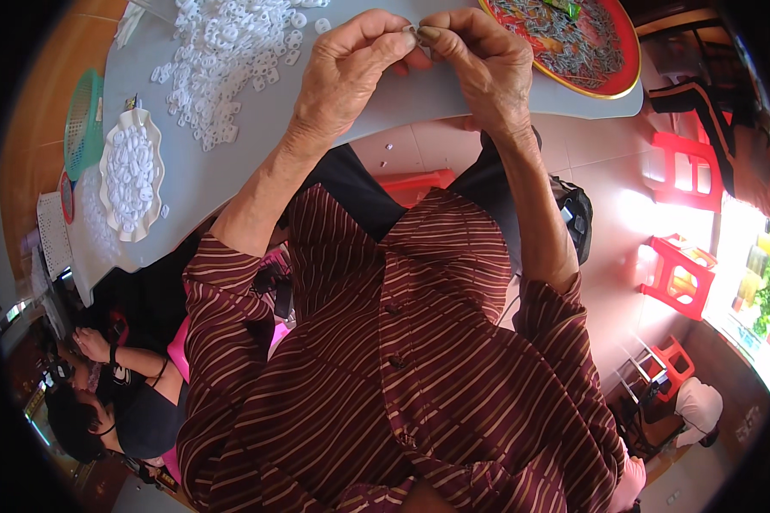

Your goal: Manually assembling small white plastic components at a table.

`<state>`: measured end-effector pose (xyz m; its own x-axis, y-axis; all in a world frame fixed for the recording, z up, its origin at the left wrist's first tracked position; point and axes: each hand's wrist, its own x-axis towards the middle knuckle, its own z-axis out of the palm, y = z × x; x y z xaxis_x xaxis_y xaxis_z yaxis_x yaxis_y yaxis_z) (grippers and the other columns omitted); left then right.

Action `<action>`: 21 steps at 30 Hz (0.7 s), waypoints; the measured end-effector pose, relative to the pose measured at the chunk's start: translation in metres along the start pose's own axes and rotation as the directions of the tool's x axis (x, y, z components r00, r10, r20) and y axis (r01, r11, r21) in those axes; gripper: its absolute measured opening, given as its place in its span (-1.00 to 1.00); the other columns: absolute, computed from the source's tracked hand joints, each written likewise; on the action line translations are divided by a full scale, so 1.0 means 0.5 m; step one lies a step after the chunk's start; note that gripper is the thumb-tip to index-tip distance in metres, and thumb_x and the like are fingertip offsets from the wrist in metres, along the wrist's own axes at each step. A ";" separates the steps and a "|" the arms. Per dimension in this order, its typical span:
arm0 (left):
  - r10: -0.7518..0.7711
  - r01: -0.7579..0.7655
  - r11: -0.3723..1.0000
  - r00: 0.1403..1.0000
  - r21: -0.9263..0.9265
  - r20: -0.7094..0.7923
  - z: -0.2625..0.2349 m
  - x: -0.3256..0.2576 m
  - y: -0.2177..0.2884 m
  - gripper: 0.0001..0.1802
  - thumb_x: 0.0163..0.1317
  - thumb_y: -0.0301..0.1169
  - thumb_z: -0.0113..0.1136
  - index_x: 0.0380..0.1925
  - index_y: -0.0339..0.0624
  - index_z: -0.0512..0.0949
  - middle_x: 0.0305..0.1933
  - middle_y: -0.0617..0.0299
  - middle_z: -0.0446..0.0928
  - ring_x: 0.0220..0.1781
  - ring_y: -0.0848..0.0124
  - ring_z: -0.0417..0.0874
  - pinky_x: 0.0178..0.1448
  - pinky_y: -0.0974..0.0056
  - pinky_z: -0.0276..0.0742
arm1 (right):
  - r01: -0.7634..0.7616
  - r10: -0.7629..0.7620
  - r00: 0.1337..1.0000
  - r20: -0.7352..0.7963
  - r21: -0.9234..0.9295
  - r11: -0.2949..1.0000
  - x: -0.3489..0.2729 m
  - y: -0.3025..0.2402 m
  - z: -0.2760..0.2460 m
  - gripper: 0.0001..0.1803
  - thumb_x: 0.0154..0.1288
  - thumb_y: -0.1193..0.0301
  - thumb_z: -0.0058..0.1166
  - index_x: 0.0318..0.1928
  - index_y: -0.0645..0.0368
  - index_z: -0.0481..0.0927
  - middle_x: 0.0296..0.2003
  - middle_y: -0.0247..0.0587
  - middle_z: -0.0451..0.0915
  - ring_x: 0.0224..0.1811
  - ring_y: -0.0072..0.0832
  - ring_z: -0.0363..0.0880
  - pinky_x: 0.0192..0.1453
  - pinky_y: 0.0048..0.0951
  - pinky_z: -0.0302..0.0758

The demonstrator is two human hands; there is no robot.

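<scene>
Left hand (346, 73) and right hand (496, 77) meeting at top centre of frame, thumbs and fingertips pinching one small piece (418, 34) between them; fingers hiding most of it, exact form impossible to tell. Piece is hovering above the grey table (269, 124). White plastic parts (218, 51) heaping upper left; thin metal pins (573, 60) lying in a red tray (631, 77), upper right. Risk: so slight a pinch could be slipping if thumbs press unevenly, sending the piece among the heap or over the near edge.
</scene>
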<state>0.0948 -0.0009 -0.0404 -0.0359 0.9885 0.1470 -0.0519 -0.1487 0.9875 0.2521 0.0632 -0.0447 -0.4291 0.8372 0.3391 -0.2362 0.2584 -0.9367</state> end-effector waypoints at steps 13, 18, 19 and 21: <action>0.053 -0.055 0.998 0.998 -0.042 -0.044 0.011 -0.008 -0.018 -0.78 0.32 -0.37 0.05 -0.17 -0.29 0.55 -0.37 0.21 0.60 -0.29 0.54 0.55 -0.10 0.43 0.48 | -0.036 0.036 0.999 -0.003 -0.252 0.967 0.009 -0.031 0.004 -0.80 0.26 0.37 0.16 -0.30 0.30 0.62 -0.48 -0.29 0.63 -0.44 -0.68 0.54 -0.33 -0.63 0.48; 0.031 -0.035 0.992 0.999 -0.117 -0.038 0.011 -0.009 -0.012 -0.77 0.32 -0.40 0.04 -0.13 -0.33 0.53 -0.32 0.16 0.59 -0.26 0.48 0.57 -0.04 0.40 0.48 | 0.439 -0.404 0.897 0.178 -0.272 0.856 0.015 -0.015 0.008 -0.86 0.33 0.48 0.04 -0.32 0.33 0.51 -0.56 -0.32 0.56 -0.49 -0.67 0.46 -0.38 -0.66 0.41; 0.012 -0.016 0.992 0.999 -0.125 -0.037 0.012 -0.010 -0.010 -0.77 0.32 -0.41 0.04 -0.13 -0.34 0.53 -0.32 0.16 0.59 -0.26 0.47 0.57 -0.04 0.40 0.48 | 0.436 -0.400 0.899 0.178 -0.273 0.858 0.013 -0.021 0.010 -0.86 0.33 0.48 0.04 -0.32 0.33 0.51 -0.56 -0.32 0.56 -0.49 -0.67 0.46 -0.38 -0.66 0.41; -0.011 0.006 0.991 0.999 -0.134 -0.037 0.012 -0.012 -0.016 -0.77 0.32 -0.42 0.04 -0.13 -0.35 0.53 -0.32 0.16 0.59 -0.26 0.47 0.57 -0.03 0.40 0.48 | -0.094 0.102 0.994 0.045 -0.143 0.985 0.007 -0.043 0.013 -0.85 0.33 0.48 0.04 -0.34 0.34 0.51 -0.58 -0.33 0.55 -0.51 -0.68 0.44 -0.41 -0.66 0.40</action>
<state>0.1012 -0.0056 -0.0491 -0.0720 0.9884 0.1336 -0.1855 -0.1449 0.9719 0.2500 0.0572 -0.0229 -0.4899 0.8364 0.2456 -0.0676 0.2444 -0.9673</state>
